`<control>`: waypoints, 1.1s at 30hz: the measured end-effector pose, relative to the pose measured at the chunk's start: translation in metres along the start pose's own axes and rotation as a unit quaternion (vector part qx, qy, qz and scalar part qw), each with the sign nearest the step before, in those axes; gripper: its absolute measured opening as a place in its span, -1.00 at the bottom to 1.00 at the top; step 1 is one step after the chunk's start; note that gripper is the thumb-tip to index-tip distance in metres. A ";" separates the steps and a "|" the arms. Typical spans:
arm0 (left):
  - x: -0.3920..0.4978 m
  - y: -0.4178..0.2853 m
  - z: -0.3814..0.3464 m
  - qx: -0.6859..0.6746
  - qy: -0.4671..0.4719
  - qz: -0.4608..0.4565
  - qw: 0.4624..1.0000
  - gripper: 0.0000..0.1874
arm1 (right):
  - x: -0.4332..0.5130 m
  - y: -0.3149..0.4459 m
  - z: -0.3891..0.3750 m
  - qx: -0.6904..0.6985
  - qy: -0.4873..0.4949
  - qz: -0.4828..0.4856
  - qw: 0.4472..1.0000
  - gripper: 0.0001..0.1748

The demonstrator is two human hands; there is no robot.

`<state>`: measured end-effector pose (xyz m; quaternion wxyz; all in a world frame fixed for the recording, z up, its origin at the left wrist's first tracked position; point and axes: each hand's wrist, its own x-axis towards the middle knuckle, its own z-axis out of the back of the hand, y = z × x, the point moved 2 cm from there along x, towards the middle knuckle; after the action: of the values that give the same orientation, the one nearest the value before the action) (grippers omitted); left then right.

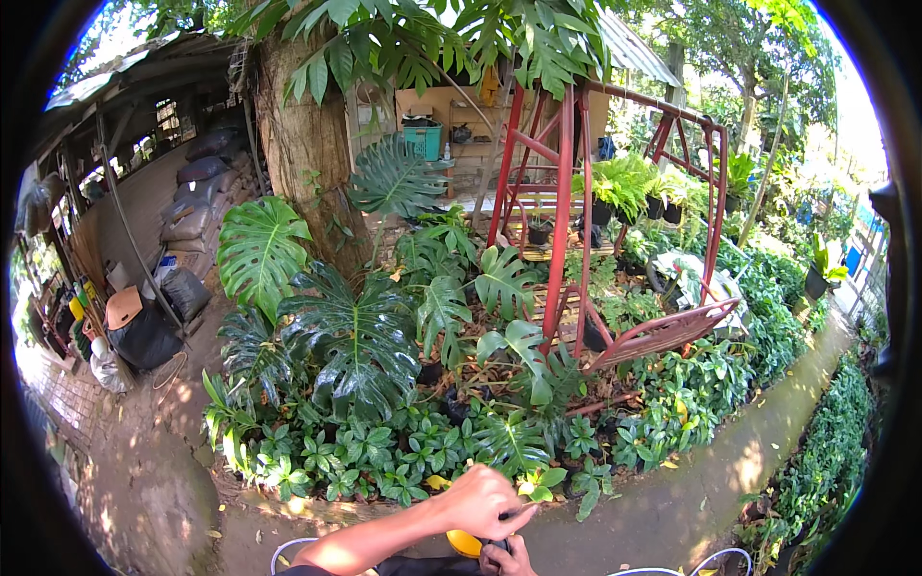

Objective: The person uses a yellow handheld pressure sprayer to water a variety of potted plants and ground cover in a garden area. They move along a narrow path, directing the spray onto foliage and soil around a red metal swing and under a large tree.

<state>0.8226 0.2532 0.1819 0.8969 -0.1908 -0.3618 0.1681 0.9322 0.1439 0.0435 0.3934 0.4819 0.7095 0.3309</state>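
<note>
At the bottom centre, my left hand [484, 504] is raised with its fingers curled; whether it holds anything is not plain. Just below it, my right hand [508, 558] is closed around a small dark object [494, 549], too little of which shows to name. A yellow rounded object [464, 543] lies beside that hand, partly hidden by my left forearm. A pale hose [288, 551] curves at the lower left, and a similar length [724, 553] shows at the lower right.
Ahead stands a bed of low leafy plants [360, 461] with large monstera leaves [356, 338]. Behind are a tree trunk [302, 144] and a red metal swing frame [565, 216]. A paved path [778, 425] runs right. Filled sacks [191, 223] and a black bag [144, 342] lie left.
</note>
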 end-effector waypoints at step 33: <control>0.001 -0.001 -0.016 -0.010 -0.083 0.014 0.996 -0.62 | -0.009 0.008 0.020 -0.058 0.004 -0.031 0.998 -0.60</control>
<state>0.8351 0.2496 0.1722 0.8594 -0.1902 -0.4341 0.1917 0.9553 0.1393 0.0428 0.4284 0.4345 0.7052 0.3611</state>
